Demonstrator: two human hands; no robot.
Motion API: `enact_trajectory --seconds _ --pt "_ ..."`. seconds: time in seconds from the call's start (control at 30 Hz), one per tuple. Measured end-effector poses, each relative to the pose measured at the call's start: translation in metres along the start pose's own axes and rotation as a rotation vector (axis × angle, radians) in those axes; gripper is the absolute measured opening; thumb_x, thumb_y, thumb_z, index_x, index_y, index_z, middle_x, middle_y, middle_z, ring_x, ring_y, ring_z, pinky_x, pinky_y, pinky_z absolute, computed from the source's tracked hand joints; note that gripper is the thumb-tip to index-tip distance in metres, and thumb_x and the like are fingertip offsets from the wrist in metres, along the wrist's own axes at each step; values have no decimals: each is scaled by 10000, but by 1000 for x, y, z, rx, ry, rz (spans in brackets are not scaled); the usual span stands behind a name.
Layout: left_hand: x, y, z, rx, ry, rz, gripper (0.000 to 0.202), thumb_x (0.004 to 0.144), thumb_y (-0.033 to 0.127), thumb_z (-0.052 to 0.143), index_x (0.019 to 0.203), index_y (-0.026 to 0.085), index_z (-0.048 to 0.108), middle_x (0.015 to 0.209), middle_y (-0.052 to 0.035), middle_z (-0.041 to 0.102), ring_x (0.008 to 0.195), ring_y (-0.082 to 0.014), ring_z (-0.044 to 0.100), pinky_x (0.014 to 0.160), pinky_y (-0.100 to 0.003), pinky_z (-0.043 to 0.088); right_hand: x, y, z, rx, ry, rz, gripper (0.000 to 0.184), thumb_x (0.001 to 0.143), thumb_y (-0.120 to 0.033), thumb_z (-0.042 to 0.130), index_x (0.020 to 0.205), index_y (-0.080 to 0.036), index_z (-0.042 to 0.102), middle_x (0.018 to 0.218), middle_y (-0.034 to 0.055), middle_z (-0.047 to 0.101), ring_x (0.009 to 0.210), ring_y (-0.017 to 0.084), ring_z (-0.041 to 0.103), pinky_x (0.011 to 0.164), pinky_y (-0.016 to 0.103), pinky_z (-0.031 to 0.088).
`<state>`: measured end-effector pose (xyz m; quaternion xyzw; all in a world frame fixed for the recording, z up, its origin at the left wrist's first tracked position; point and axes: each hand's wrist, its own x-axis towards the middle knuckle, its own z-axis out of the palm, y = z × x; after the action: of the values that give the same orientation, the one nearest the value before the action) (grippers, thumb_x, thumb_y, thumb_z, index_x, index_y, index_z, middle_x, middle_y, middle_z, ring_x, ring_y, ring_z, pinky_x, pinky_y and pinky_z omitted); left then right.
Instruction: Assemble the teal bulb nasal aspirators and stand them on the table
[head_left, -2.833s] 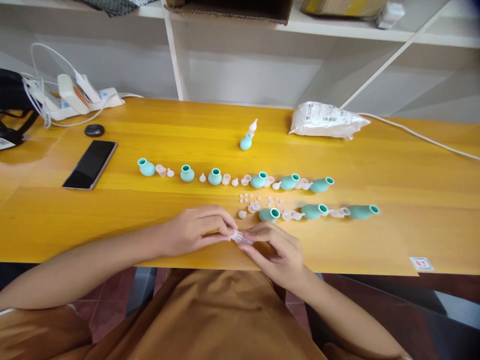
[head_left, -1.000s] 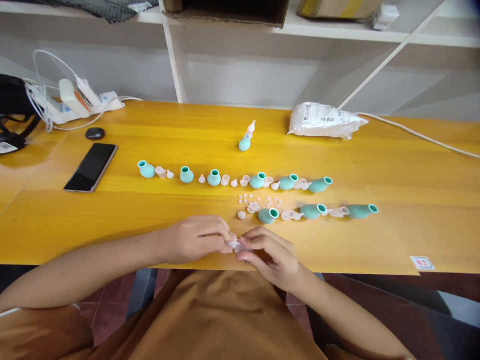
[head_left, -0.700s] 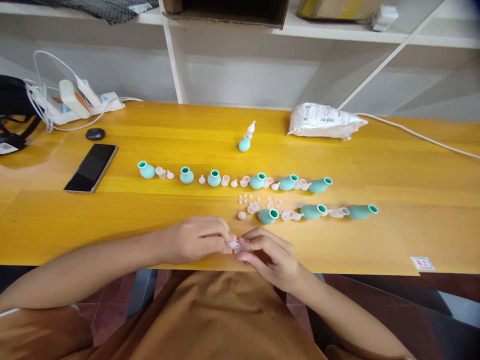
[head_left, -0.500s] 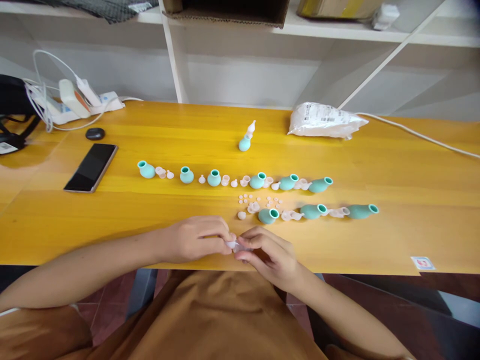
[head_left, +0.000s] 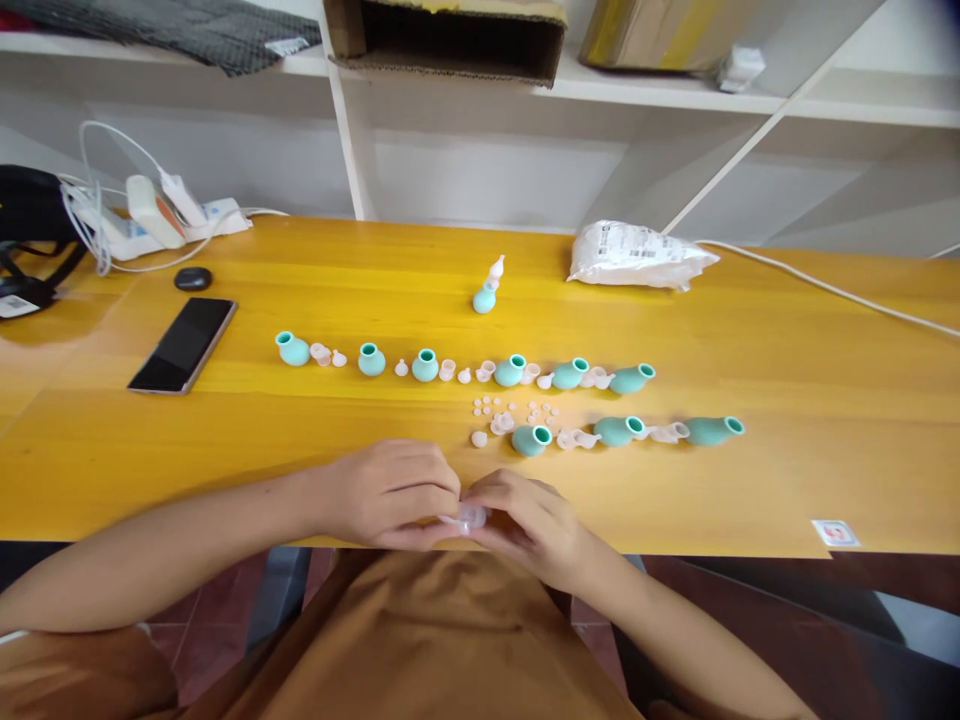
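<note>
Between my two hands, close to the table's front edge, is a small translucent whitish piece [head_left: 471, 516]; its exact kind is hard to make out. My left hand [head_left: 397, 493] pinches it from one side, and my right hand [head_left: 521, 520] closes on it from the other. Beyond the hands lie several tiny pale discs [head_left: 486, 405] and a small pale round piece [head_left: 479, 439]. A teal vase-shaped bulb [head_left: 531, 440] rests just past my right hand. More teal bulbs [head_left: 424, 365] stand in two rows, with pale cups [head_left: 448, 370] and pale pointed tips [head_left: 465, 376] among them.
Farther back stands a teal bulb with pale parts stacked on it [head_left: 484, 300]. A white plastic package [head_left: 641, 255] lies at the back right. To the left are a phone [head_left: 184, 345], a black mouse-like object [head_left: 193, 279] and a power strip [head_left: 217, 220] with cables.
My hands have come closer together around the translucent piece, which has turned and shows a rounder face. The view has tilted slightly; the bulbs on the table keep their arrangement.
</note>
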<state>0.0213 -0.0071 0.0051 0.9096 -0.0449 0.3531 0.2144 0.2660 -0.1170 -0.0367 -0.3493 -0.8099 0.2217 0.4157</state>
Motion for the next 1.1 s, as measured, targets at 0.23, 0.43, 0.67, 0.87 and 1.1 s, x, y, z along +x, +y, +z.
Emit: enact_trajectory --seconds 0.23,0.43,0.67,0.87,1.1 --pt "-4 -1 2 18 1 15 133 1053 236 745 1158 213 666 952 -68 808 812 -181 758 772 -305 612 3 1 1 -86 -4 -19 247 1077 -137 700 1315 -198 671 1085 100 758 906 210 748 762 318 627" --pt "-8 -4 1 -33 -2 9 359 1042 381 800 1282 172 635 1043 -110 824 894 -208 778 807 -314 626 6 -6 -5 -251 117 -44 356 1050 -74 679 1373 -223 695 1111 102 768 948 232 748 797 369 622" --pt "-6 -2 1 -6 129 -159 257 1023 189 697 1271 192 631 1063 -102 795 974 -211 776 874 -305 639 0 -9 -38 -542 345 201 339 1047 -124 673 1338 -283 748 1326 156 667 916 251 687 739 421 618" --pt "-7 -2 1 29 82 -195 257 976 64 623 1194 201 632 1023 -67 790 934 -183 770 844 -267 615 1 1 -47 -540 300 258 185 1122 -198 617 1287 -238 691 1158 120 720 851 216 700 607 320 580" --pt "-8 -1 3 90 41 -191 246 987 70 599 1191 204 635 1041 -56 802 933 -181 764 842 -273 596 -2 10 -43 -627 225 236 174 1131 -213 618 1297 -215 668 1140 99 739 851 210 737 653 324 581"
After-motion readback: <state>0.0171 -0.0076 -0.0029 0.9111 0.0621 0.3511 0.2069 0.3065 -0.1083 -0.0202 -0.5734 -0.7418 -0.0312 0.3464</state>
